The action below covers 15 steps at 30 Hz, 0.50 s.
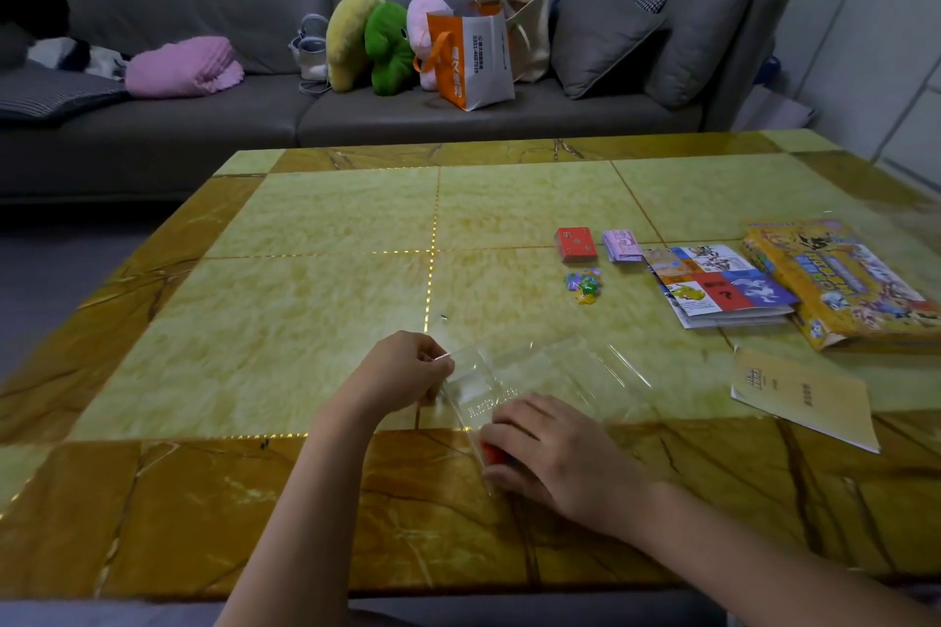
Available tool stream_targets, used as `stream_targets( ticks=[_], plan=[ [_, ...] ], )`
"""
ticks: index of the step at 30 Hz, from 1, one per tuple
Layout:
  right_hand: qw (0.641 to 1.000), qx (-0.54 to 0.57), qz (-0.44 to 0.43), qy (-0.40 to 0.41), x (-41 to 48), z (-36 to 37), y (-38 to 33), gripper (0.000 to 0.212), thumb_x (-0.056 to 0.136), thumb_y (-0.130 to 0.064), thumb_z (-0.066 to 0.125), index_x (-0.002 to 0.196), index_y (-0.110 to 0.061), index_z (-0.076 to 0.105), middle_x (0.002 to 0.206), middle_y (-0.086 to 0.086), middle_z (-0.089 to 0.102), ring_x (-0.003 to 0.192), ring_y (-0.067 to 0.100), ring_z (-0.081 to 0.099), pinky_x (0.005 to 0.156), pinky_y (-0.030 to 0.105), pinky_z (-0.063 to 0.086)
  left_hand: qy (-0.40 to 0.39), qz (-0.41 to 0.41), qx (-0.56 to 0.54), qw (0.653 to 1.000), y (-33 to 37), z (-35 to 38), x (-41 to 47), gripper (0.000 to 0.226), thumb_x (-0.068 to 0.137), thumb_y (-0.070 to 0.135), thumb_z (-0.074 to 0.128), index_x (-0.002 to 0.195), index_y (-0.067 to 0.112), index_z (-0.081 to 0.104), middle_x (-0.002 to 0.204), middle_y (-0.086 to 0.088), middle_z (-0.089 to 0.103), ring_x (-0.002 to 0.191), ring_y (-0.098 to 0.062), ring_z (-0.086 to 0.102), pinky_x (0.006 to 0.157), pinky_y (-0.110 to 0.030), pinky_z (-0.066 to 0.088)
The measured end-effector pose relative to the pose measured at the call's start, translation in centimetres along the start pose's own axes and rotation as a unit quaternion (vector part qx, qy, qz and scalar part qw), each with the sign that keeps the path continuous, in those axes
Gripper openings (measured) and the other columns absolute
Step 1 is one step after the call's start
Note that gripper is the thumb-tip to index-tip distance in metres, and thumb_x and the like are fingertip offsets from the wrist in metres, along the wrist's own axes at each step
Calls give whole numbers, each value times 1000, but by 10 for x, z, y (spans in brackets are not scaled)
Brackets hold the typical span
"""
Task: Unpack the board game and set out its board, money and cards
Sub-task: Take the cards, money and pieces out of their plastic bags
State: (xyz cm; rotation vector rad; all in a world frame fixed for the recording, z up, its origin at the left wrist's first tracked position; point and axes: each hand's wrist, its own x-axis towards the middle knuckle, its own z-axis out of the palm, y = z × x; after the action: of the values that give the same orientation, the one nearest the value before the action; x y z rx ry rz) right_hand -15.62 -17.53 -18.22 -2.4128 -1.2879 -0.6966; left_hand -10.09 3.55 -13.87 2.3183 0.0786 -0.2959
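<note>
Head view gives little legible writing. An orange-and-white shopping bag (471, 61) on the grey sofa (203, 117), far beyond both hands, carries a printed number that begins 0351; the rest is too small to read. Faint pale lettering crosses the clear plastic bag (534, 372) between the hands, but it cannot be read. The yellow booklet (804, 397) to the right of the right hand has small dark print that is also illegible. The title on the game box (840, 280) is blurred.

The left hand (407, 367) has its fingers curled and pinches the left corner of the clear plastic bag against the thumb. The right hand (555, 453) lies over the bag's near end, with its fingers bent round a small red object (491, 454). Whether that object is inside the film or under it cannot be told.

The bag is thin, glossy and creased, and it lies flat on the worktop (305, 229), a polished stone-look slab of pale green squares within a veined amber border. Beyond the right hand sit a red card deck (575, 244) and a pink-and-purple stack of money (622, 245), side by side, with a small heap of coloured tokens (585, 285) just nearer. Further right, the folded board (723, 288) lies flat with its bright printed panels up, next to the yellow cardboard game box.
</note>
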Motion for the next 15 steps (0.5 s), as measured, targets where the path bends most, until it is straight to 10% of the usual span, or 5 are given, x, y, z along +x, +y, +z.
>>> stream_targets(
  ticks=[15],
  plan=[
    [993, -78, 85, 0, 0, 11, -25, 34, 99, -45, 38, 92, -19, 59, 88, -2, 56, 77, 17, 51, 66, 28, 44, 19, -24, -36, 999, 4, 7, -2, 11, 92, 15, 59, 84, 10, 65, 71, -11, 70, 62, -23, 68, 77, -39, 58]
  ],
)
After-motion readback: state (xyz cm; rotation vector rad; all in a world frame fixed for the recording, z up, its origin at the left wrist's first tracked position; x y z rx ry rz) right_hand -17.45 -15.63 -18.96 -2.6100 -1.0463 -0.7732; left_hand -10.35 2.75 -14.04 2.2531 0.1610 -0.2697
